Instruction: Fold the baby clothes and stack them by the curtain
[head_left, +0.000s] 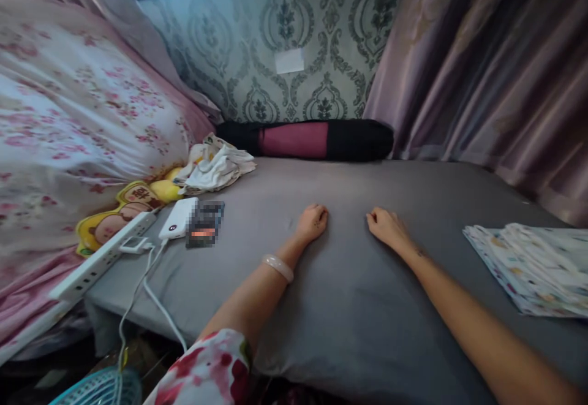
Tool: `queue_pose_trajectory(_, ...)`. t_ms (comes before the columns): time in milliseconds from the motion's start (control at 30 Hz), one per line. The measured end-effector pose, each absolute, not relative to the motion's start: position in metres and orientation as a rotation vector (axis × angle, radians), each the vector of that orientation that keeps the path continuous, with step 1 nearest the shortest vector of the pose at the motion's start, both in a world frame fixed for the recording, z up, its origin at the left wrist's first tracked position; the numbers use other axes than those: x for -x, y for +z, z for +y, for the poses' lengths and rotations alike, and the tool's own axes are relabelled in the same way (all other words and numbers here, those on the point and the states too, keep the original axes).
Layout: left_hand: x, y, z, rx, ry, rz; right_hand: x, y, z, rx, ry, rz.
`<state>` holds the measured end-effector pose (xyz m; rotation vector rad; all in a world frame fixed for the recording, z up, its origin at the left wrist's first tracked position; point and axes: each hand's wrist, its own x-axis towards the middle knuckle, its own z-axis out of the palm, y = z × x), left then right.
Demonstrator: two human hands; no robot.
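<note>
My left hand (313, 222) rests on the grey sheet (340, 295) near the middle, its fingers curled into a loose fist with nothing showing in it. A pale bangle (278, 268) circles that wrist. Across a short gap to the right, my right hand (384, 225) also lies closed on the sheet, and I see no object in its fingers. To the left of my left hand are a white power bank (180, 217) and a blurred-out dark item (204, 224) beside it. A stack of folded patterned cloth (535, 264) lies right of my right arm.
A white power strip (105, 258) with a plugged-in charger (135, 244) runs along the left edge; white cables hang down towards a blue basket (101, 386). Crumpled cloth (218, 166) and a yellow cartoon cushion (110, 224) sit behind. A black-and-maroon roll (294, 140) lies against the wall.
</note>
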<state>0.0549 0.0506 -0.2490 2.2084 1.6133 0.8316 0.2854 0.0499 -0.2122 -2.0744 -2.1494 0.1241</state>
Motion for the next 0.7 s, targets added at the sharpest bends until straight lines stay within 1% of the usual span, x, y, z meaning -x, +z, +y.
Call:
queue_pose_trajectory(133, -0.054, -0.248, 0.054, -2.190, 0.830, 1.598, -0.246, -0.210, 0.048, 2.000, 0.076, -2.274)
queue_pose_trajectory(300, -0.044, -0.244, 0.059, -2.126, 0.794, 1.463, -0.233, -0.219, 0.043, 1.956, -0.029, -2.261)
queue_pose_trajectory(467, 0.000, -0.229, 0.068, -1.788, 0.744, 1.363, -0.234, -0.229, 0.041, 1.917, -0.139, -2.243)
queue_pose_trajectory(567, 0.051, -0.215, 0.072, -1.650, 0.863, 1.545, -0.232, -0.230, 0.041, 1.919, -0.149, -2.221)
queue_pose_trajectory(633, 0.091, -0.204, 0.075, -1.572, 1.006, 1.794, -0.232, -0.230, 0.042, 1.929, -0.144, -2.215)
queue_pose_trajectory(700, 0.131, -0.194, 0.077, -1.518, 1.064, 2.046, -0.232, -0.231, 0.043, 1.935, -0.144, -2.220)
